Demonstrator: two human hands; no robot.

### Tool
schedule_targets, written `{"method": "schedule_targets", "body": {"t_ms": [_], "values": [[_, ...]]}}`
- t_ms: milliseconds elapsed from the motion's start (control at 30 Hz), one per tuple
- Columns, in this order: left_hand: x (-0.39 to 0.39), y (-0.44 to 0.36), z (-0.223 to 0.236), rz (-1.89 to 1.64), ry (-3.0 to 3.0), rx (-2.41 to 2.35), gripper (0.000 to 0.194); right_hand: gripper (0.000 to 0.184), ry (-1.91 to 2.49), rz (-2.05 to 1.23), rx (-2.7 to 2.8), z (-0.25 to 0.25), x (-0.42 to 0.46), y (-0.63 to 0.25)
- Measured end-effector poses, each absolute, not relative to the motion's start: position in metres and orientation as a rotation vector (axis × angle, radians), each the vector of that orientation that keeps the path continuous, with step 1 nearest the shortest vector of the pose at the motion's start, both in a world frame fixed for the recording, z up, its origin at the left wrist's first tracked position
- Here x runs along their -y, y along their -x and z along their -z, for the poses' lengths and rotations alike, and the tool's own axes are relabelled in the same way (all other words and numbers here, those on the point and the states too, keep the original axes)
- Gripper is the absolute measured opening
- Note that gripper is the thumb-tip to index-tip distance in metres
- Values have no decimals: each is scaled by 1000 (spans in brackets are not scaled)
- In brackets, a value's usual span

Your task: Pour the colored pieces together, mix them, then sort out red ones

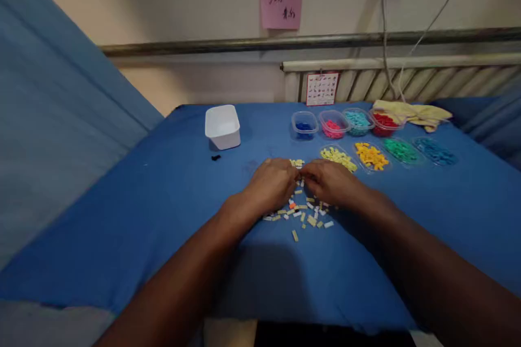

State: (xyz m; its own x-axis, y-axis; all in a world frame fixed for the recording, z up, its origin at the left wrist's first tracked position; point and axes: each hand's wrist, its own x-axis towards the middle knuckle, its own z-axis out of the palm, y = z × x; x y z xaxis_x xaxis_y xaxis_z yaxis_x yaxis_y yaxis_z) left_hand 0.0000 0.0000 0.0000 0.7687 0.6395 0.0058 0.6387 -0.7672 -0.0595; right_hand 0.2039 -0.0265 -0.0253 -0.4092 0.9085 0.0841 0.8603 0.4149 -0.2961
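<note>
My left hand and my right hand meet at the middle of the table, fingertips almost touching. The fingers of both are closed in a pinch, and what they hold is hidden or too small to name. Below and between them lie scattered small toy building bricks, mostly pale yellow and white. One orange brick stands out beside my left hand. A few pale yellow pieces show just beyond my fingertips.
A white plastic tub stands at the back left, a small black piece in front of it. Clear containers of coloured bricks, including yellow, orange and red, line the back right. Behind them lies a yellow cloth.
</note>
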Motion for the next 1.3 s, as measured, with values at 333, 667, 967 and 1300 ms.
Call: {"method": "schedule_targets", "body": {"t_ms": [333,667,967,1300], "values": [[-8,3,14,100,2992,865,24,14,1484,-329,2324,28,35,-202],[-3,8,9,108,3045,949,24,16,1461,-428,2279,33,30,-204],[0,10,-3,87,3219,1284,10,14,1349,-477,2019,36,37,-207],[-2,14,3,628,3251,1475,10,6,1183,-814,1762,43,43,-193]]}}
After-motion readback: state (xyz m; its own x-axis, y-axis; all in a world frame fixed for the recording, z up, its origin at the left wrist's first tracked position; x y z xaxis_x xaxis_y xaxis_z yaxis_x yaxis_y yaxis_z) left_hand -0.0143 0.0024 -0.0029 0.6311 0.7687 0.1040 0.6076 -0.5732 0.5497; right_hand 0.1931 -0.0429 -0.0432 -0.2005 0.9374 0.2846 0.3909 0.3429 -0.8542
